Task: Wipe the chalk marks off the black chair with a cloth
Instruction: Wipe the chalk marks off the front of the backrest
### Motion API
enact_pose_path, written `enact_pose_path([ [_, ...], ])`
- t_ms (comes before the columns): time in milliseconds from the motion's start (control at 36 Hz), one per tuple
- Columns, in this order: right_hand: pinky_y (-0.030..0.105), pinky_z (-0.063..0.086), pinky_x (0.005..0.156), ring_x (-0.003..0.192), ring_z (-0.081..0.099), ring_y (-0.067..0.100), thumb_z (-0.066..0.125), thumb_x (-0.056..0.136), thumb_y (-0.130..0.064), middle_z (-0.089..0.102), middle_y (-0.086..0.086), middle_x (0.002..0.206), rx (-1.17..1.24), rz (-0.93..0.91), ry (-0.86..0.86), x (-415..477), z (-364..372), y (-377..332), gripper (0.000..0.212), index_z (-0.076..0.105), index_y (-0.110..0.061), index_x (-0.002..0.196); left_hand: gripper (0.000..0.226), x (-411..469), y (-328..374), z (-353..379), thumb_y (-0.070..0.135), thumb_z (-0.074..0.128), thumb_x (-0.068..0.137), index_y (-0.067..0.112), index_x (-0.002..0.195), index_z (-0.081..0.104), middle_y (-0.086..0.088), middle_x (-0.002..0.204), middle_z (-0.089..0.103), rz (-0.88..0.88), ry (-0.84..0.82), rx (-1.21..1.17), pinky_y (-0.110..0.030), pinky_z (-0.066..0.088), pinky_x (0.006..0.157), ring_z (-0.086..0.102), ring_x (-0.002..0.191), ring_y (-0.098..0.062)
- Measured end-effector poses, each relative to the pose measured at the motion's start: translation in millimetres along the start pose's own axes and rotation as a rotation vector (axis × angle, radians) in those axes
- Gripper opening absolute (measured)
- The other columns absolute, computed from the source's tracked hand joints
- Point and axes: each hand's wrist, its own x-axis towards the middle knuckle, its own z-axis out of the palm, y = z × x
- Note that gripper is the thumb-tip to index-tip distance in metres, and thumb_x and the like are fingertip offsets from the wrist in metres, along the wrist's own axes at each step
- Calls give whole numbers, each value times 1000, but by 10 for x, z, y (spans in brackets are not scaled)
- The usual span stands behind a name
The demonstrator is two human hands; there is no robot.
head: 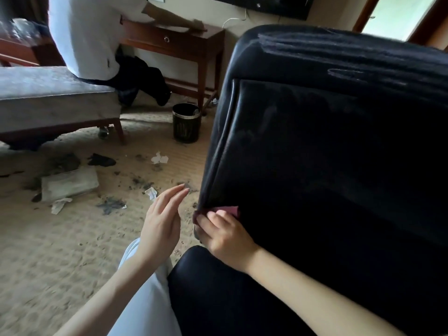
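The black chair (pixel 339 154) fills the right half of the view, its leather back facing me. Faint white chalk marks (pixel 344 72) streak its upper part. My right hand (pixel 224 236) presses a dark red cloth (pixel 229 210) against the chair's lower left edge, fingers curled over the cloth. My left hand (pixel 161 221) hovers just left of the chair, empty, with fingers straight and held together, not touching it.
A black waste bin (pixel 186 123) stands on the carpet left of the chair. Crumpled tissues (pixel 159 158), a flat packet (pixel 69 183) and dark debris litter the floor. Another person (pixel 92 37) sits on a grey bench (pixel 48 100) at a wooden desk (pixel 179 42).
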Motion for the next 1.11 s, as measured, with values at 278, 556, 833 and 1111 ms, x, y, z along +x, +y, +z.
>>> enact_pose_path([
  [278, 29, 42, 80, 88, 44, 19, 48, 82, -14, 61, -4, 89, -75, -149, -335, -230, 65, -143, 22, 67, -24, 75, 44, -129, 45, -24, 9, 33, 90, 8, 128, 55, -7, 129, 56, -38, -63, -21, -19, 32, 104, 48, 120, -17],
  [556, 28, 49, 75, 84, 59, 15, 61, 88, -8, 64, 5, 95, 748, 572, -153, -77, -604, -24, 17, 56, -9, 104, 25, -228, 366, -162, 36, 56, 92, 27, 115, 61, 13, 110, 67, -418, -169, -516, -11, 44, 89, 60, 109, -6],
  [833, 22, 44, 68, 70, 53, 2, 74, 82, -32, 55, -11, 71, 1232, 1218, -77, -114, -869, -186, 26, 53, -18, 76, 73, -311, 712, -326, 70, 72, 61, 22, 115, 63, 8, 111, 70, -625, -441, -769, -15, 49, 86, 65, 106, -9],
  [1111, 29, 56, 80, 81, 66, 8, 64, 89, -4, 68, -3, 83, 1590, 1382, -139, -107, -967, -329, 5, 61, -6, 93, 19, -356, 852, -330, 14, 60, 90, 11, 108, 67, -2, 97, 74, -715, -437, -770, -19, 53, 77, 70, 92, -13],
])
